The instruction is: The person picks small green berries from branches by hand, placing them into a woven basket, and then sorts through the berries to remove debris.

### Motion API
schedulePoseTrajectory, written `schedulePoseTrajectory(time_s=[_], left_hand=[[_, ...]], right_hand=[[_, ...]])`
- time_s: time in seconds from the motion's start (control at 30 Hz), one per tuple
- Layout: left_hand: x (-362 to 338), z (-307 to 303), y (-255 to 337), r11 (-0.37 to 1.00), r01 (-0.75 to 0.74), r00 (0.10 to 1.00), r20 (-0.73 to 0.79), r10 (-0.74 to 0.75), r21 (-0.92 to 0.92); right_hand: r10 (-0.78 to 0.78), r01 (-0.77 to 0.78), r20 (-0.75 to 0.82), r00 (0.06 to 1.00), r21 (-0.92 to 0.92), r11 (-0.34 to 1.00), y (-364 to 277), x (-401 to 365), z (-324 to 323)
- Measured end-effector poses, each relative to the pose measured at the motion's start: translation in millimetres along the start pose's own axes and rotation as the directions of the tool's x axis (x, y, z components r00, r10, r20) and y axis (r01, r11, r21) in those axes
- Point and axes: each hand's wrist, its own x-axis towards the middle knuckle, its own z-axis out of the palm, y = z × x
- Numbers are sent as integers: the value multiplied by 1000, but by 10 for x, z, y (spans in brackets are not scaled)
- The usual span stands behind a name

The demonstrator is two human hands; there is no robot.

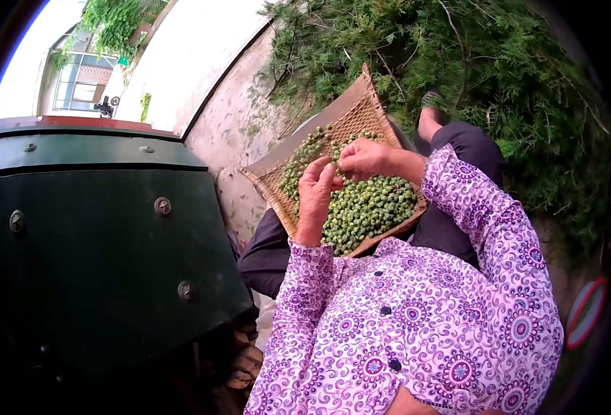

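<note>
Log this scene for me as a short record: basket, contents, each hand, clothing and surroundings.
Basket: woven tray, between the dark-trousered legs
Contents: many small round green fruits or berries
Left hand: above the contents, fingers bent, close to the other hand
Right hand: fingertips drawn together; whether either hand holds something is too small to tell
Clothing: purple-and-white patterned shirt
Beyond the basket and to the right: leafy green branches
Left side: dark green panel with round studs

A woven basket point(376, 116) rests on the legs point(447, 232); green berries point(371, 207) lie thickest toward its near edge.
</note>
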Motion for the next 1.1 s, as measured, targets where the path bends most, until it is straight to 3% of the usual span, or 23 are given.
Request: schedulePoseTrajectory(time_s=[0.13,0.27,0.33,0.4,0.43,0.47,0.63,0.77,0.83,0.93,0.97,1.07,1.1], left_hand=[[66,-143,-232,999,7,998,-68,-5,40],[228,-181,-763,917,45,999,-15,-42,397],[276,-26,-875,820,-21,997,77,-28,572],[446,13,-1153,580,-281,959,249,136,765],[471,61,-1188,533,-199,969,245,-18,823],[497,89,-1262,438,-222,966,257,-21,871],[586,242,-1283,297,-192,948,255,-190,935],[646,226,-1350,322,-169,953,238,-188,932],[674,265,-1280,263,-164,914,247,-323,951],[605,309,-1212,197,-227,933,271,-238,954],[584,268,-1229,194,-229,934,271,-233,954],[575,-72,-1413,514,-99,971,195,-137,852],[542,-134,-1343,674,58,969,122,-217,736]], right_hand=[[-38,45,-56,998,134,990,-107,-47,-23],[-247,267,-126,961,177,947,-374,-258,-101],[-254,288,-199,946,168,943,-470,-343,-130],[-283,311,-217,934,106,945,-497,-392,-152],[-313,330,-221,924,41,943,-492,-405,-158],[-274,299,-230,934,79,951,-464,-389,-156],[-261,290,-211,942,119,950,-452,-390,-104],[-262,284,-167,951,131,950,-494,-397,-77],[-262,283,-161,952,127,951,-494,-392,-89],[-254,272,-176,951,85,959,-505,-400,-116],[-256,275,-192,947,79,958,-484,-398,-137],[-251,278,-211,945,110,954,-391,-359,-216],[-237,272,-217,947,147,951,-356,-343,-234]])
